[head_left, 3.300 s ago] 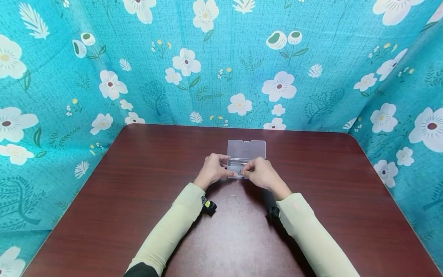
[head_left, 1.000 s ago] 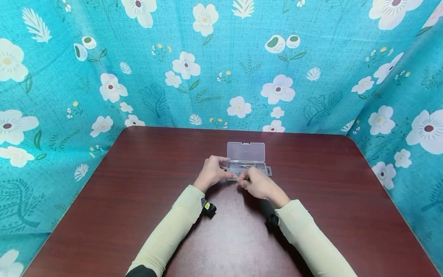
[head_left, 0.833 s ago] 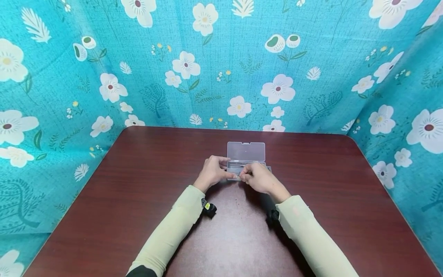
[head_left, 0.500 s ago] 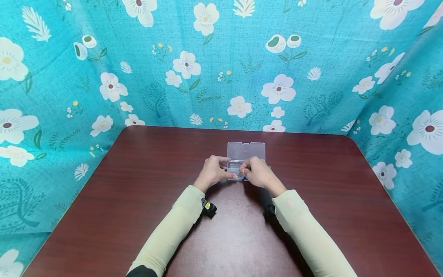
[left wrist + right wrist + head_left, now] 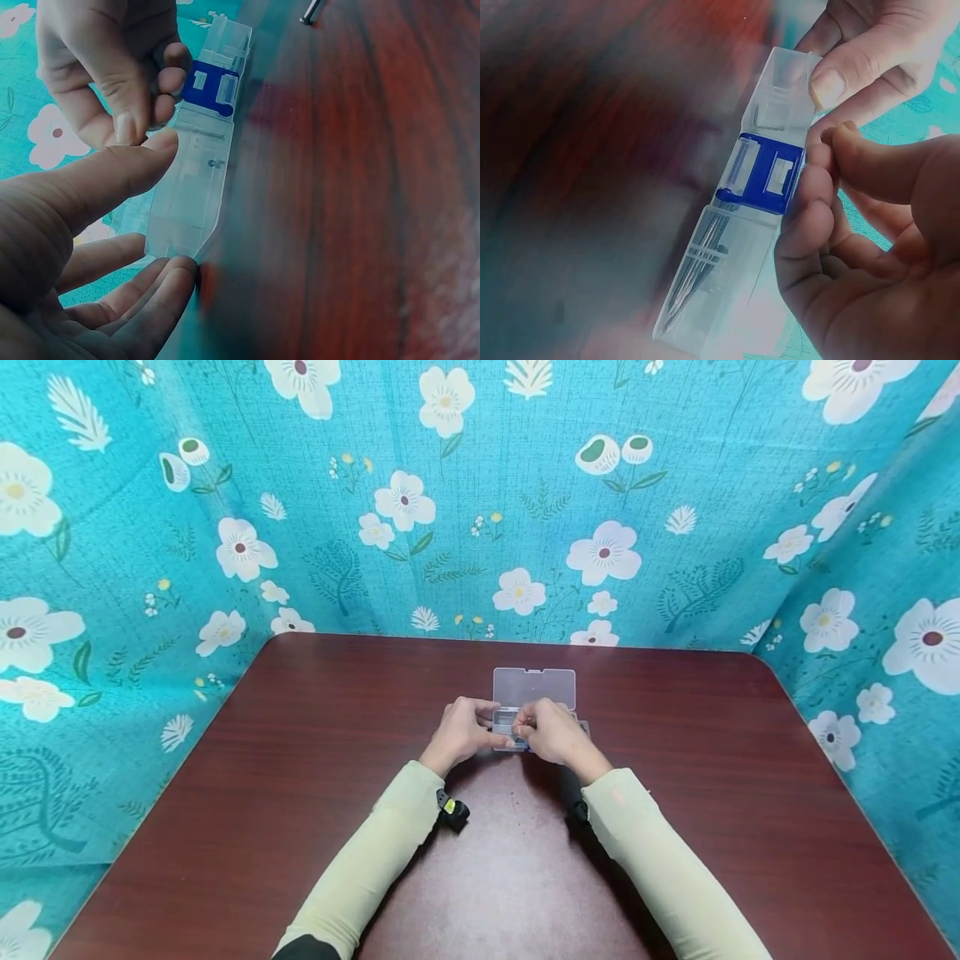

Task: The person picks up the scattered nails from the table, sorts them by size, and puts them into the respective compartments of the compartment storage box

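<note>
A clear plastic box (image 5: pixel 780 97) with a blue latch (image 5: pixel 759 174) stands on the table, its lid (image 5: pixel 534 687) raised at the back. My left hand (image 5: pixel 459 732) holds the box's left end, thumb on the near wall and fingers at the far side. Above the left part of the box is my right hand (image 5: pixel 553 732), thumb and index fingertip pinched together on what looks like a thin nail, mostly hidden by the fingers. Several long metal nails (image 5: pixel 697 259) lie inside the box's right part. Another nail (image 5: pixel 310 10) lies on the table in front.
The dark red-brown table (image 5: pixel 360 693) extends around the box on all sides. A blue floral curtain (image 5: pixel 450 510) hangs behind the table and at both sides. Each wrist carries a black camera, such as the left wrist camera (image 5: pixel 454 812).
Two nails lay before the box 3.3 seconds ago; one was picked up by the right hand. That hand has moved from the box's front edge up over its left part. The left hand stayed.
</note>
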A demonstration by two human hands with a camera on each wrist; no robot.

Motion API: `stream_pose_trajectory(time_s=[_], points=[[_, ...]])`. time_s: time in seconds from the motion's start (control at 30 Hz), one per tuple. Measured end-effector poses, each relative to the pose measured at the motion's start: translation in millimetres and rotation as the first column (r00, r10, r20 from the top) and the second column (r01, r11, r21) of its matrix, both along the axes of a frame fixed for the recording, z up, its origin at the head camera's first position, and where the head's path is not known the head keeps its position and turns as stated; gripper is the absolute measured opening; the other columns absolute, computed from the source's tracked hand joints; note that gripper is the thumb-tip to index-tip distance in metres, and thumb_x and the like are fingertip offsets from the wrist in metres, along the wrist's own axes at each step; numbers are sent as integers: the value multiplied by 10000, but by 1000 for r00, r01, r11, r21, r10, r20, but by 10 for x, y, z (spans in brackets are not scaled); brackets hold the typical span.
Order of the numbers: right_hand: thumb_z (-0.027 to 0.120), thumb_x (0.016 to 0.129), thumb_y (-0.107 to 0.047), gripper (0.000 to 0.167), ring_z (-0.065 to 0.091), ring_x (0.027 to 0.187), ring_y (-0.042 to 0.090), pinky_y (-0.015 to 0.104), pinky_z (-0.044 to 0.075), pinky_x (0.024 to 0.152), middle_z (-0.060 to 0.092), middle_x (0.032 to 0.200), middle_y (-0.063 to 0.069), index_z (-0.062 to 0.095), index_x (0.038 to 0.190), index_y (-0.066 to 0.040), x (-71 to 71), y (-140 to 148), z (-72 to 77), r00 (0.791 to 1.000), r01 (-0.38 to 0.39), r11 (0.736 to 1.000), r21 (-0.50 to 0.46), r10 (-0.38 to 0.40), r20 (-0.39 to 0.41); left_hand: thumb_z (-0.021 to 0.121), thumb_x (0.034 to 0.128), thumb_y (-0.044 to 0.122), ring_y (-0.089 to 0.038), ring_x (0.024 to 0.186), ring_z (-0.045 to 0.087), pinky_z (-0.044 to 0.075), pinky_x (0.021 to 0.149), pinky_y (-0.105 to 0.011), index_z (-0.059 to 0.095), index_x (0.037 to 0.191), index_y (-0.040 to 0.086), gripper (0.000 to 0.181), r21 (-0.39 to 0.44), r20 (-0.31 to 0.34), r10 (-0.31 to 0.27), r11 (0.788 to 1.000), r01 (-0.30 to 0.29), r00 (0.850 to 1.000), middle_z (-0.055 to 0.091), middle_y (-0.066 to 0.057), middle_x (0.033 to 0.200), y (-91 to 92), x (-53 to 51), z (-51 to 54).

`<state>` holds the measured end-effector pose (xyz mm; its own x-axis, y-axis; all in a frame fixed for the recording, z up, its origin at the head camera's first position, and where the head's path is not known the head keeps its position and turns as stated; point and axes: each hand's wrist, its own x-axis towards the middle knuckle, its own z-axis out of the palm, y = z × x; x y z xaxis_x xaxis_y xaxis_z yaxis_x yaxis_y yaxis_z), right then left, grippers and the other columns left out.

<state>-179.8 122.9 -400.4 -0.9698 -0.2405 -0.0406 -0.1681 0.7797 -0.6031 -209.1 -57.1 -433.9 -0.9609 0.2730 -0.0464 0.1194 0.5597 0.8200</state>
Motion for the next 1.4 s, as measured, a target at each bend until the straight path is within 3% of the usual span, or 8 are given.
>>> stream_pose_trajectory(time_s=[0.23,0.37,0.5,0.63,0.87,1.07,1.4], points=[[706,931,-74,123,548,649,142,372,442,708,675,707,-3,735,815,-103,157,42,-10,999,-38,998,-40,36,-34,949,702,195,-124,865,671,559,720,-285,706,1273,83,631,-1,1,10,1000,-10,1000,735,-56,968,-3,-2,-9],[748,891,-71,91,575,636,99,334,489,642,681,713,-54,755,812,-114,301,46,-28,997,-80,996,-50,80,0,957,692,228,-123,869,670,554,731,-284,713,1265,93,637,-13,-13,8,1000,-8,1000,737,-49,968,-3,-9,-13],[816,832,-88,70,579,641,70,317,493,631,662,695,-92,760,817,-125,409,33,-53,985,-170,985,-20,170,24,956,693,238,-128,880,675,556,731,-292,710,1269,91,643,-10,-14,7,1000,-7,1000,738,-50,978,-5,-21,-11],[887,756,-127,163,584,659,60,333,500,672,639,675,-106,746,838,-132,466,8,-86,973,-228,973,25,228,24,949,704,225,-123,883,680,559,719,-292,703,1278,94,638,-8,-3,9,1000,-10,1000,741,-49,988,-5,-27,-8],[925,679,-134,240,576,657,58,324,491,673,625,654,-114,717,798,-146,510,-37,-179,967,-256,965,62,256,16,947,707,219,-120,867,684,560,691,-293,694,1291,92,650,-1,20,13,1000,-13,1000,744,-54,982,2,-6,-2],[910,696,-117,228,555,629,45,302,482,649,602,623,-136,689,729,-161,530,-27,-176,968,-249,967,60,249,5,946,707,203,-125,871,683,558,698,-299,697,1285,83,640,4,13,14,1000,-14,1000,746,-63,987,15,3,-5],[744,875,-54,169,475,567,78,314,430,602,631,630,-62,738,719,-118,497,117,-73,980,-187,979,-80,192,60,941,717,216,-138,905,680,562,717,-299,691,1295,83,643,4,14,9,1000,-9,1000,738,-62,1007,7,13,-1]])
